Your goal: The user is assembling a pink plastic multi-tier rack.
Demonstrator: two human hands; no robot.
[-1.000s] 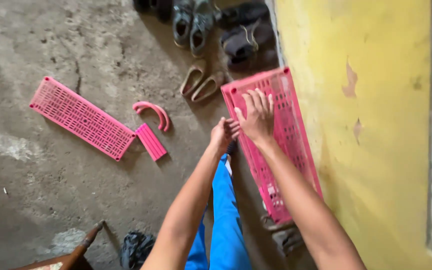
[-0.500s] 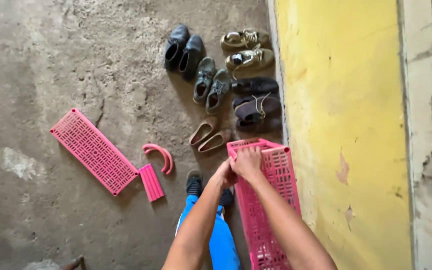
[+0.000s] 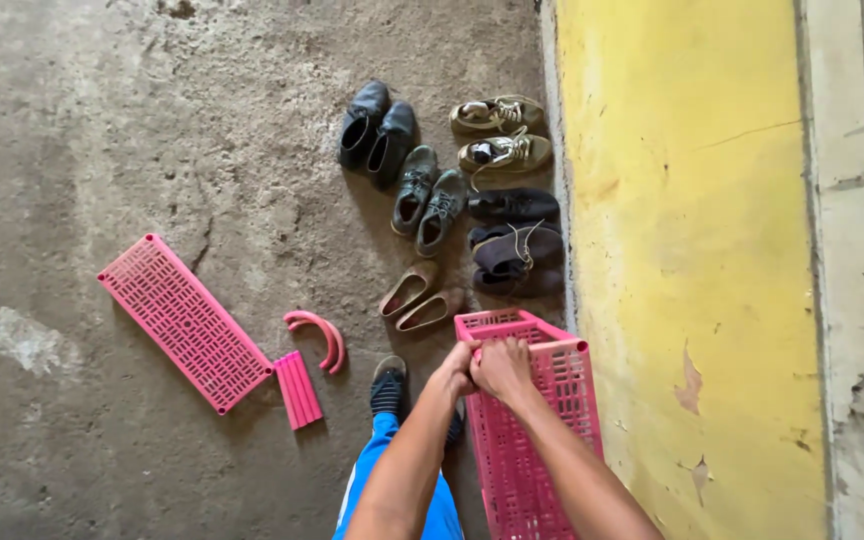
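Your left hand (image 3: pixel 455 371) and right hand (image 3: pixel 501 367) each keep a clenched grip on the near rim of the pink crate (image 3: pixel 542 440), which stands against the yellow wall (image 3: pixel 682 250), beside rows of shoes (image 3: pixel 452 190).

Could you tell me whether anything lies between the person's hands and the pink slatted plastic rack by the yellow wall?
Nothing visible does: the left hand and right hand both already grip the top edge of the pink slatted plastic rack. The tan slip-on shoes lie just beyond it, apart.
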